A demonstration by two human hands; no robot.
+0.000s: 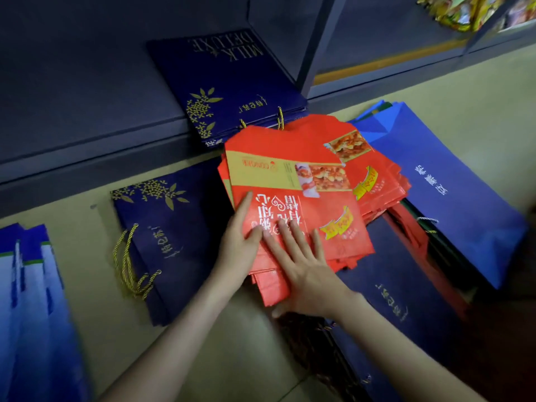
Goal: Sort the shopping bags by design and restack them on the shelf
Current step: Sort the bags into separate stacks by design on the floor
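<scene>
A stack of flat red bags (293, 181) with food pictures and white lettering lies on the floor in the middle. My left hand (239, 245) grips the stack's near left edge, thumb on top. My right hand (301, 268) lies flat on the top red bag, fingers spread. A pile of navy "Milk Deluxe" bags (229, 85) with gold flowers rests on the low dark shelf (87, 111) behind. Another navy bag (165, 233) with gold cord handles lies on the floor to the left.
Bright blue bags (441, 184) with white characters lie at the right. More navy bags (406, 309) sit under and right of the red stack. Blue-and-white bags (34, 309) lie at the far left. Yellow packages (461, 10) stand on an upper right shelf.
</scene>
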